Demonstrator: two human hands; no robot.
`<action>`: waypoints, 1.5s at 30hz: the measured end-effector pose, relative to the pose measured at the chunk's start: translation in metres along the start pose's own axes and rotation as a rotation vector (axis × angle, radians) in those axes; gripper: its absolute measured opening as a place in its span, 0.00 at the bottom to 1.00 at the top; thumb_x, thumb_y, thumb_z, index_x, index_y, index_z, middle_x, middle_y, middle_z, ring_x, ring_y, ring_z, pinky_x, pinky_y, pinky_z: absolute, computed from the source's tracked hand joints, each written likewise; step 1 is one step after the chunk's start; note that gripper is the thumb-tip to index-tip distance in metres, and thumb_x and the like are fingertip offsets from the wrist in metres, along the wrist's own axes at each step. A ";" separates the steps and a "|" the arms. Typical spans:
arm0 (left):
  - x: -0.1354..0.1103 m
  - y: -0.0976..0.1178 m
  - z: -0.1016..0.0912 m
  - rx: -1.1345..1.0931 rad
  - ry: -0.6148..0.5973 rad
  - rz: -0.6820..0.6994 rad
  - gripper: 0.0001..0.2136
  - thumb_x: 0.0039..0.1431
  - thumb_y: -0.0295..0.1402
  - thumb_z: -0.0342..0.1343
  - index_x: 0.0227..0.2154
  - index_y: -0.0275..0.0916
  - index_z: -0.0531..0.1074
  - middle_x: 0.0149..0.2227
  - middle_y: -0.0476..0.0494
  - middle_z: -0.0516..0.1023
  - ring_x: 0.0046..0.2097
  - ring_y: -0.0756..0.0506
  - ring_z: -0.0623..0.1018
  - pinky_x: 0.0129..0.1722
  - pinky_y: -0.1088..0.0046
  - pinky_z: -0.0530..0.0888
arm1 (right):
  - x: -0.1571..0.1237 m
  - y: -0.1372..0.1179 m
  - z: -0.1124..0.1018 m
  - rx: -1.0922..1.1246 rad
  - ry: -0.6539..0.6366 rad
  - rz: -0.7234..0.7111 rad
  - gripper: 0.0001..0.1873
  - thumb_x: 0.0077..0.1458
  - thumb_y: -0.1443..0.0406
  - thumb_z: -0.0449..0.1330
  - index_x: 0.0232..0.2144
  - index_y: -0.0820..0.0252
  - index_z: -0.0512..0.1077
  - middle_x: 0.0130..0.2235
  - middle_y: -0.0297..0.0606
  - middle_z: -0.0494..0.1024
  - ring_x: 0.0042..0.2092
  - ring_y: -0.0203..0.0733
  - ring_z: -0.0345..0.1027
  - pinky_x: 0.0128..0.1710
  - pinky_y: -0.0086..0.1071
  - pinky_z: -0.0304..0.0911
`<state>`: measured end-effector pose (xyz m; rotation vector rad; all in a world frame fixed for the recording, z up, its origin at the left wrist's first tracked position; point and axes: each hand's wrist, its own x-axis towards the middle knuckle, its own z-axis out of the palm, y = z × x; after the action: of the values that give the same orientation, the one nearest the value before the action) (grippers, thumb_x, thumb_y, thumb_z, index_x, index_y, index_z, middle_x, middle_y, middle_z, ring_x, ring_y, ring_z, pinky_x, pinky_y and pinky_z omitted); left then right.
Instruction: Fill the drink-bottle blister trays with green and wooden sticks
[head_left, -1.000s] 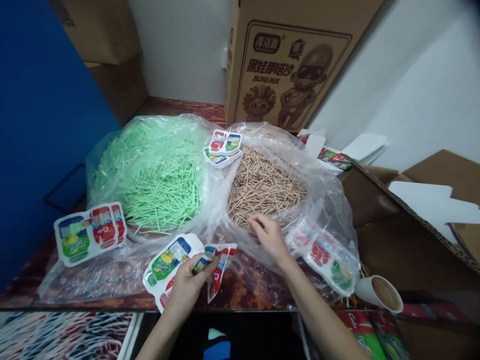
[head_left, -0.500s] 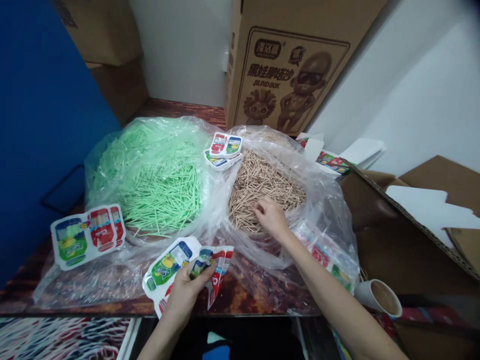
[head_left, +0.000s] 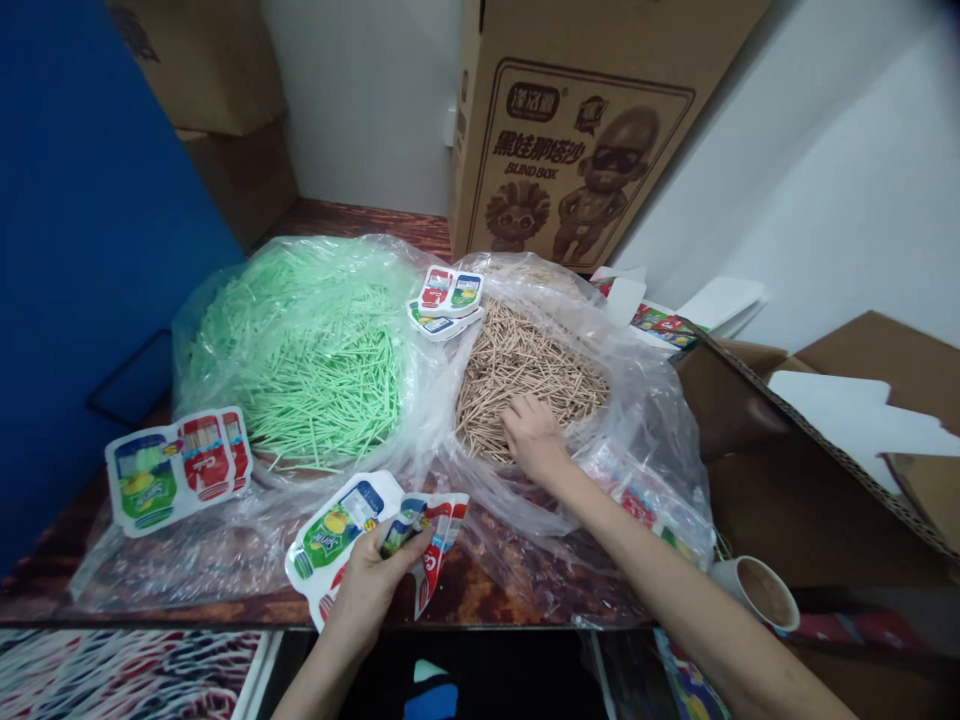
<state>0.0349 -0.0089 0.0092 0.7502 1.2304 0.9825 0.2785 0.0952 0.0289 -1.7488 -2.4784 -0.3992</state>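
Note:
My left hand (head_left: 367, 580) is closed on a printed pouch (head_left: 446, 540) with a folded red Coke side. A flat Sprite-printed pouch (head_left: 330, 535) lies under the same hand, partly covered by it. My right hand (head_left: 536, 437) reaches down onto the thin brown sticks (head_left: 517, 370), which fill an open clear plastic bag. Its fingers are curled against the sticks; the tips are hidden, so what they pinch cannot be made out. Left of that bag, thin green sticks (head_left: 337, 370) heap in a second clear bag.
Another printed pouch (head_left: 180, 470) rests at the left, and small ones (head_left: 446, 300) lie between the bags. A cardboard box (head_left: 577, 140) stands behind. On the right are a paper cup (head_left: 757, 595) and an open carton (head_left: 810, 480). A printed plastic packet (head_left: 645, 500) lies by my right forearm.
My right hand has shifted slightly left and its fingers have moved a little over the brown sticks. My left hand and its pouch have stayed in place.

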 end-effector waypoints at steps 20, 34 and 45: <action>-0.003 0.003 -0.007 -0.015 0.013 -0.044 0.16 0.39 0.42 0.69 0.27 0.35 0.79 0.25 0.48 0.78 0.29 0.47 0.75 0.33 0.73 0.71 | -0.021 -0.022 0.010 0.035 -0.089 0.122 0.10 0.58 0.69 0.54 0.42 0.63 0.70 0.42 0.48 0.70 0.44 0.51 0.56 0.42 0.40 0.52; -0.005 0.008 -0.012 -0.059 0.016 -0.056 0.14 0.40 0.39 0.69 0.28 0.35 0.78 0.26 0.48 0.79 0.29 0.48 0.75 0.32 0.74 0.71 | -0.008 -0.008 0.023 0.549 -0.016 0.252 0.07 0.55 0.72 0.51 0.28 0.59 0.68 0.39 0.48 0.72 0.44 0.51 0.59 0.47 0.43 0.51; -0.006 0.012 -0.012 -0.086 0.123 -0.009 0.13 0.36 0.38 0.71 0.24 0.36 0.79 0.25 0.50 0.79 0.28 0.49 0.76 0.32 0.76 0.72 | 0.033 0.030 0.006 1.421 -0.071 0.602 0.04 0.55 0.64 0.51 0.29 0.57 0.62 0.25 0.34 0.77 0.26 0.38 0.71 0.33 0.35 0.70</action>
<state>0.0202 -0.0100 0.0200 0.6242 1.2886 1.0804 0.2958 0.1358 0.0356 -1.5318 -1.2854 1.1500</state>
